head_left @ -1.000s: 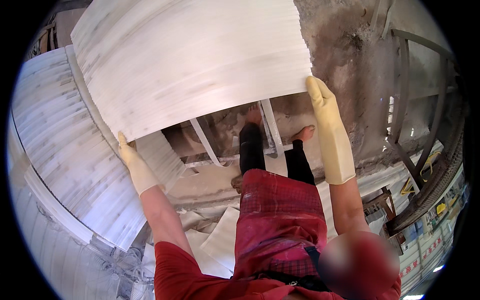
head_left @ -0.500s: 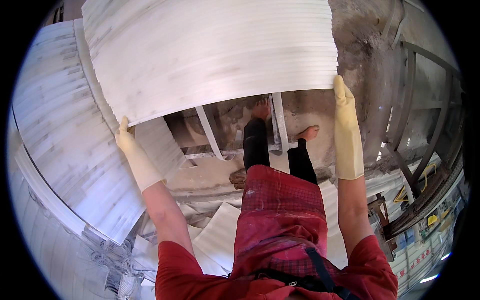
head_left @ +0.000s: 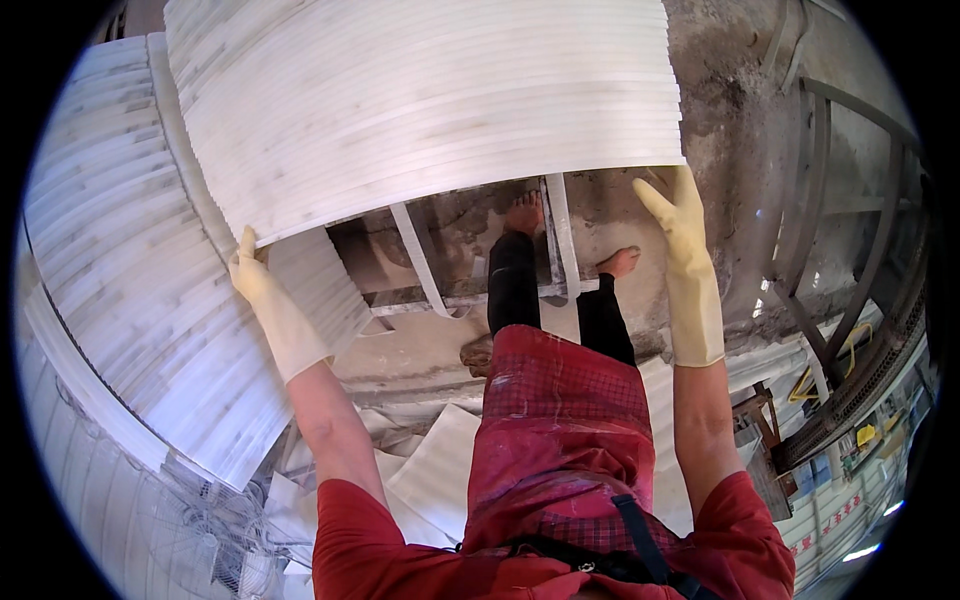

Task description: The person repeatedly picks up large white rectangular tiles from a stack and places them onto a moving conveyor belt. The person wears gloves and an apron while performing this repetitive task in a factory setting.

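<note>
A stack of thin white slabs (head_left: 430, 110) with stepped edges fills the upper middle, its near edge facing me. At that stack's near left corner, my left hand (head_left: 250, 268), in a cream rubber glove, pinches the edge with the thumb on top; its other fingers are partly hidden. My right hand (head_left: 678, 215), gloved alike, is at the near right corner. Its thumb stands out to the left, apart from the fingers, which reach up against the corner, and nothing shows in its grasp.
More white slabs (head_left: 150, 260) lean in a row at the left. Below the near edge is a metal frame (head_left: 420, 262) beside my bare feet. Another metal frame (head_left: 820, 200) stands at the right. A wire-caged fan (head_left: 210, 540) is at the lower left, near white offcuts (head_left: 435, 460).
My right thumb has swung off the slab edge and spread to the left. The left hand stays at its corner. The stack's near edge has shifted slightly upward in view.
</note>
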Demonstrator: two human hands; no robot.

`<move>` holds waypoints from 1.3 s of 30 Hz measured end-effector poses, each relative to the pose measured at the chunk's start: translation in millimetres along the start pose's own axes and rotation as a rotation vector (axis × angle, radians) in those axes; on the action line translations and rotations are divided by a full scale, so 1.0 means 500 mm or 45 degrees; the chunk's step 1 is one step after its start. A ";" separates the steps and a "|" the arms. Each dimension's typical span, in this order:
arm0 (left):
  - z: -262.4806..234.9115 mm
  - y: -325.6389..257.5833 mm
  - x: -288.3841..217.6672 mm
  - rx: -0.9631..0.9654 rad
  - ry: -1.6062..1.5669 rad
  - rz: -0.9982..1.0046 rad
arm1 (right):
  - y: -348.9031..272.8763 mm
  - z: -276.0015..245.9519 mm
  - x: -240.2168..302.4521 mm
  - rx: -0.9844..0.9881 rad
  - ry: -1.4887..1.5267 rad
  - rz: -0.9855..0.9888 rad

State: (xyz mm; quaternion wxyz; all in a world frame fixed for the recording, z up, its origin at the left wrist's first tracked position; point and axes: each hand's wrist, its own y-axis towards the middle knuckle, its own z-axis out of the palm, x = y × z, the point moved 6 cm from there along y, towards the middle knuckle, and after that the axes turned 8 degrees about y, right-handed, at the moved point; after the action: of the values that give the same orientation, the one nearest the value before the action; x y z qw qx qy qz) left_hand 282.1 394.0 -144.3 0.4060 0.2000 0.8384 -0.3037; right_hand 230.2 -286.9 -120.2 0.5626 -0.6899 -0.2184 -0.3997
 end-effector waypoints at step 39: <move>0.023 -0.043 -0.042 -0.142 0.056 0.066 | 0.038 -0.017 0.009 -0.328 -0.095 -0.112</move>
State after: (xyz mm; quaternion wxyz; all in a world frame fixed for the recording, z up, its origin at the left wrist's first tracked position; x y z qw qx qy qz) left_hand 288.5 368.8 -125.6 0.4057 0.2055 0.8573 -0.2413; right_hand 244.7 -300.9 -127.7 0.4428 -0.7606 -0.2159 -0.4228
